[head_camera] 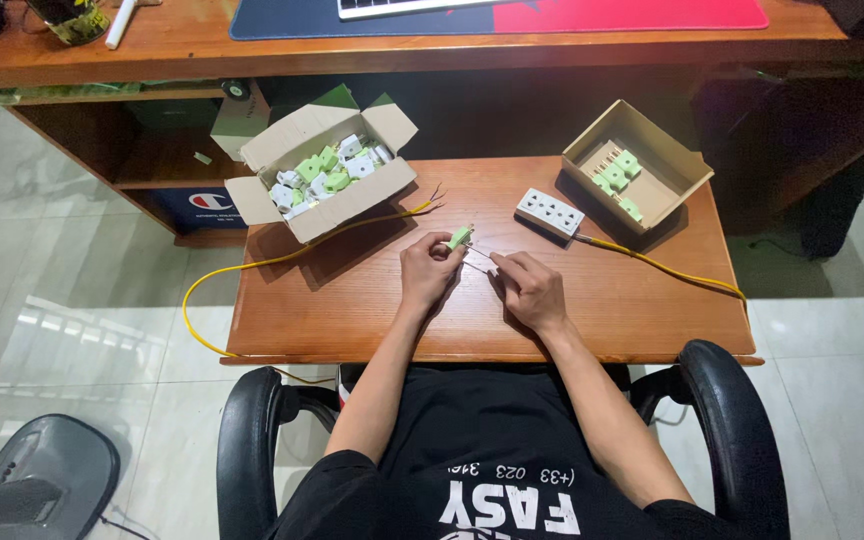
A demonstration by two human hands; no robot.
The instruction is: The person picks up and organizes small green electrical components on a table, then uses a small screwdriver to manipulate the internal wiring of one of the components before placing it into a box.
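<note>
My left hand (428,268) pinches a small green and white plug part (460,237) above the middle of a small wooden table (352,310). My right hand (529,288) is just to its right, fingers closed on a thin pale piece (483,263) that points toward the plug part. An open cardboard box (324,180) with several green and white plug parts sits at the back left. A smaller open box (642,165) at the back right holds a few green parts. A white socket strip (550,213) lies between them, with a yellow cable (672,268) running off to the right.
Another yellow cable (252,265) with bare ends loops from the table's back over its left edge. A larger desk (182,45) with a blue and red mat (512,18) stands behind. My black chair's armrests (732,400) flank me; a grey fan base (42,480) stands lower left.
</note>
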